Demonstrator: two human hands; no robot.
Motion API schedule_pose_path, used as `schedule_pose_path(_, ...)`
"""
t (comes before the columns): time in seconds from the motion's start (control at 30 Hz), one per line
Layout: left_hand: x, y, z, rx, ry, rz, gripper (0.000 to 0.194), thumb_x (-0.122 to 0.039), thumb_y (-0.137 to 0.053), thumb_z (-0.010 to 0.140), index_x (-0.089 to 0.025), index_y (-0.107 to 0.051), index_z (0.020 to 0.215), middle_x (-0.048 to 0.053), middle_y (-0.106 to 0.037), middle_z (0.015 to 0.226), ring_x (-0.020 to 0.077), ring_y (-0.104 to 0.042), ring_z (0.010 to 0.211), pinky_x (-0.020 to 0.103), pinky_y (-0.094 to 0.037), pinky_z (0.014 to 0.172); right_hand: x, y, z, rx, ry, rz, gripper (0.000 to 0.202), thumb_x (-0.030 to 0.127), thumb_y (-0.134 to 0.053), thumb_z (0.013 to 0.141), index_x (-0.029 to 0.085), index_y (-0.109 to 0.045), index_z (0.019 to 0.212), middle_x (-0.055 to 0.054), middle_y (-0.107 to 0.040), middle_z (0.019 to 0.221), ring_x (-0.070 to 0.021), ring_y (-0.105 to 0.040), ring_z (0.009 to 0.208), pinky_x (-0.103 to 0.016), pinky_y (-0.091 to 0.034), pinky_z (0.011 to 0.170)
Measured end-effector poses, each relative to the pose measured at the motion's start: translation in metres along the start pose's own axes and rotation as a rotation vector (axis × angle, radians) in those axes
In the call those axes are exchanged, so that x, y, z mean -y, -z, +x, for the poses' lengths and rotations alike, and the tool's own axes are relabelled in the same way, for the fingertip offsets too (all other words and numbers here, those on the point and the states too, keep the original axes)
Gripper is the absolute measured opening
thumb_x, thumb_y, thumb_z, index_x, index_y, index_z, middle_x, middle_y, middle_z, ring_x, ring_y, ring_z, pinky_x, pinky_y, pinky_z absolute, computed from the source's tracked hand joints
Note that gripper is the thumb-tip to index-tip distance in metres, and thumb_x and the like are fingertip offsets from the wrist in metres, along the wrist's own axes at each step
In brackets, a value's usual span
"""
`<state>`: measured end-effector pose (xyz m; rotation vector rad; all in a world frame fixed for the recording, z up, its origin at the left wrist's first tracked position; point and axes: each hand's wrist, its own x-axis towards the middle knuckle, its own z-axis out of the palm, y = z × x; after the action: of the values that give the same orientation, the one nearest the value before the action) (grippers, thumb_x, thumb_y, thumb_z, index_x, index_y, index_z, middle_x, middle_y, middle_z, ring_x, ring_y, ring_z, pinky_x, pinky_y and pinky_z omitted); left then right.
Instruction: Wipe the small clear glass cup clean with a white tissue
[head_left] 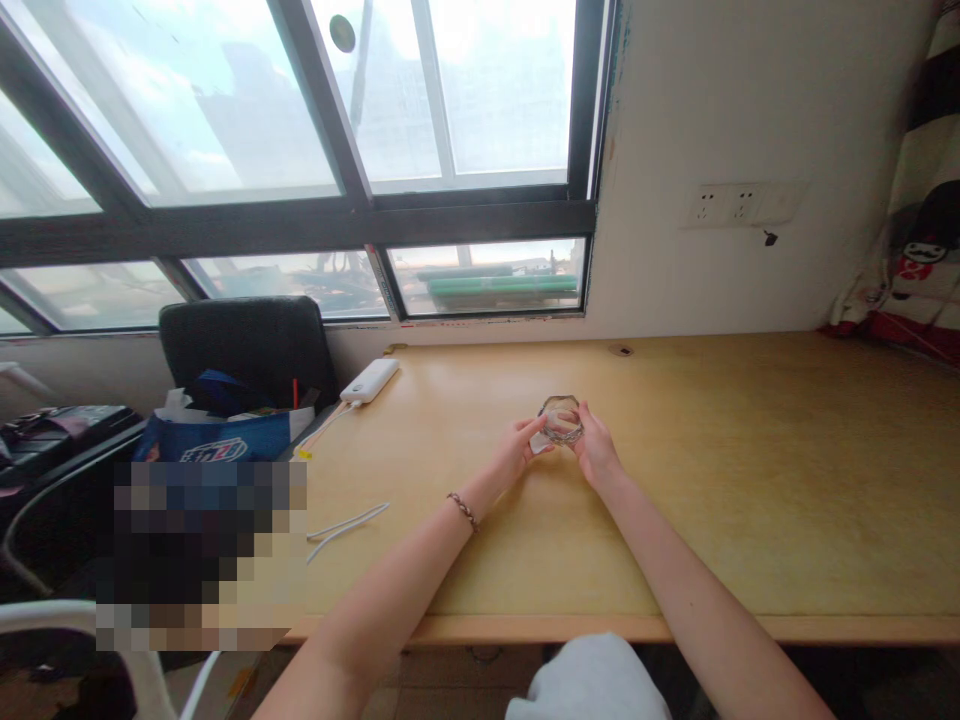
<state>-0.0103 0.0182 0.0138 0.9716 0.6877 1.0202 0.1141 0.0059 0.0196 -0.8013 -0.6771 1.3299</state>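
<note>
Head view
Glass dish (561,419): on the wooden desk (750,480), mid-desk, at 12 o'clock from the person.
Left hand (516,452): fingertips grasping the dish's 9 o'clock side, with a bit of white tissue (539,441).
Right hand (596,450): fingers grasping its 3 o'clock side.
Power bank (369,381): at 10 o'clock, well apart.
Risk: I judge the smooth glass may slip from fingertip holds and knock the desk.

I have 1 view only, from the camera on the person's head, so no second view overlaps it. It looks forward and down across the wooden desk (750,480) toward the window (300,120) and wall beyond. Both forearms reach in from the bottom edge, near the lens; the desk's far edge sits mid-frame.
</note>
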Motion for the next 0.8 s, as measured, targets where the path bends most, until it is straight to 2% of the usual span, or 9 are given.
schedule_pose_path(0.17,0.006,0.004,0.004,-0.128,0.087,-0.002,0.029,-0.034,-0.063,0.066,-0.010,-0.061,0.082,0.010,-0.063,0.083,0.0148,-0.059,0.068,0.023,-0.050,0.054,-0.014,0.016,0.013,-0.173,0.001,-0.368,0.045,0.061,-0.048,0.066,0.018,-0.058,0.075,-0.003,-0.064,0.067,-0.0157,-0.058,0.064,-0.026,-0.043,0.059)
schedule_pose_path(0.27,0.007,0.004,0.006,-0.179,0.088,-0.023,0.027,-0.032,-0.064,0.065,-0.010,-0.060,0.081,0.009,-0.063,0.081,0.0143,-0.059,0.066,0.023,-0.050,0.052,-0.015,0.020,0.015,-0.172,0.033,-0.528,0.050,0.062,-0.041,0.069,0.018,-0.059,0.083,-0.005,-0.064,0.077,-0.0182,-0.058,0.074,-0.028,-0.042,0.065)
schedule_pose_path(0.33,0.007,0.004,0.006,-0.223,0.081,-0.047,0.026,-0.031,-0.064,0.064,-0.010,-0.060,0.079,0.009,-0.063,0.080,0.0142,-0.059,0.065,0.023,-0.050,0.052,-0.010,0.017,0.010,-0.180,0.223,-0.691,0.049,0.058,-0.041,0.072,0.017,-0.057,0.094,-0.009,-0.061,0.093,-0.0211,-0.054,0.090,-0.033,-0.039,0.076)
schedule_pose_path(0.4,0.006,0.005,0.006,-0.260,0.071,-0.066,0.025,-0.031,-0.064,0.064,-0.011,-0.060,0.078,0.008,-0.062,0.078,0.0139,-0.058,0.065,0.023,-0.050,0.053,-0.003,0.011,0.001,-0.165,0.500,-0.912,0.047,0.051,-0.045,0.074,0.016,-0.052,0.105,-0.011,-0.055,0.106,-0.0233,-0.046,0.102,-0.037,-0.033,0.086)
schedule_pose_path(0.47,0.007,0.006,0.006,-0.267,0.047,-0.082,0.025,-0.031,-0.064,0.064,-0.012,-0.059,0.079,0.006,-0.062,0.079,0.0132,-0.058,0.065,0.024,-0.050,0.055,0.003,0.003,-0.010,-0.047,0.676,-1.116,0.040,0.043,-0.047,0.075,0.017,-0.052,0.106,-0.010,-0.054,0.105,-0.0236,-0.045,0.101,-0.037,-0.032,0.087)
schedule_pose_path(0.53,0.008,0.007,0.007,-0.265,0.011,-0.096,0.024,-0.032,-0.063,0.066,-0.013,-0.059,0.080,0.005,-0.061,0.081,0.0123,-0.057,0.067,0.023,-0.050,0.058,0.005,-0.002,-0.020,0.096,0.686,-1.271,0.028,0.037,-0.048,0.076,0.021,-0.055,0.099,-0.008,-0.056,0.097,-0.0217,-0.049,0.090,-0.033,-0.037,0.079)
schedule_pose_path(0.6,0.009,0.009,0.007,-0.266,-0.015,-0.095,0.025,-0.034,-0.061,0.067,-0.014,-0.059,0.081,0.005,-0.061,0.082,0.0117,-0.057,0.068,0.023,-0.049,0.060,0.005,-0.005,-0.025,0.148,0.637,-1.372,0.020,0.032,-0.048,0.077,0.025,-0.056,0.094,-0.005,-0.055,0.095,-0.0192,-0.053,0.080,-0.029,-0.039,0.068)
schedule_pose_path(0.67,0.010,0.009,0.007,-0.255,-0.023,-0.073,0.025,-0.036,-0.060,0.068,-0.015,-0.059,0.081,0.005,-0.062,0.083,0.0120,-0.057,0.069,0.023,-0.049,0.063,0.003,-0.005,-0.026,0.139,0.606,-1.414,0.017,0.028,-0.048,0.077,0.025,-0.055,0.093,-0.005,-0.053,0.095,-0.0175,-0.054,0.075,-0.027,-0.039,0.063)
schedule_pose_path(0.8,0.011,0.009,0.006,-0.170,-0.027,-0.062,0.026,-0.038,-0.057,0.070,-0.016,-0.059,0.083,0.005,-0.061,0.086,0.0124,-0.057,0.072,0.025,-0.048,0.067,0.001,-0.003,-0.022,0.104,0.606,-1.390,0.014,0.022,-0.047,0.078,0.022,-0.054,0.089,-0.006,-0.051,0.089,-0.0173,-0.054,0.075,-0.027,-0.041,0.066)
